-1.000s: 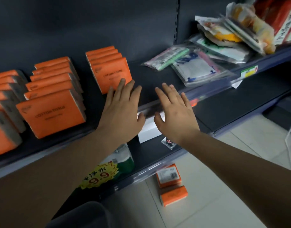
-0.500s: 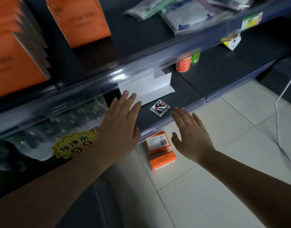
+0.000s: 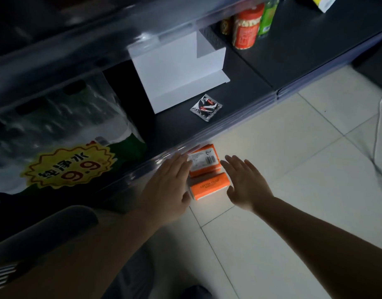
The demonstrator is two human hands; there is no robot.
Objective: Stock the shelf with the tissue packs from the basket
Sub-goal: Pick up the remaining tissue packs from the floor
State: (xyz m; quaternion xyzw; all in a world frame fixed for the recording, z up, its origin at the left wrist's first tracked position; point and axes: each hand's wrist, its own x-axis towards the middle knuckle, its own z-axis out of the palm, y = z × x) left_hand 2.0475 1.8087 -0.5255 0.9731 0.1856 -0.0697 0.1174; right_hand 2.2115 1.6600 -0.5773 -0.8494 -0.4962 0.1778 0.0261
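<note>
Just below centre of the frame, on the pale tiled floor [image 3: 293, 180]: two orange tissue packs [image 3: 207, 180], touching each other, right at the foot of the lowest shelf [image 3: 239, 100] and not on it. Farther one, the labelled pack [image 3: 204, 161], flat with a white barcode label upward; nearer one, the printed pack [image 3: 209, 186], up on a long edge with its "COTTON TISSUE" side toward the camera. To the left of both, the left hand [image 3: 170, 186], palm down, fingers [image 3: 179, 165] straight and close together, gripping nothing; overlapping the left edges of the packs in the picture, though hard to say whether actually touching them. To the right, the right hand [image 3: 246, 186], also palm down, fingers [image 3: 235, 167] straight and slightly spread, gripping nothing, thumb just beside the printed pack. On the dark shelf above centre: a small foil sachet [image 3: 206, 107] lying flat, a white angled bracket [image 3: 177, 70] behind it. Toward the upper right, an upright red can [image 3: 246, 29] with a green bottle [image 3: 268, 18] just beside it. At the left, shrink-wrapped water bottles [image 3: 67, 117] behind a yellow starburst price tag [image 3: 69, 167] marked 9.9. Along the right edge, a thin white cable [image 3: 376, 130] across the floor.
</note>
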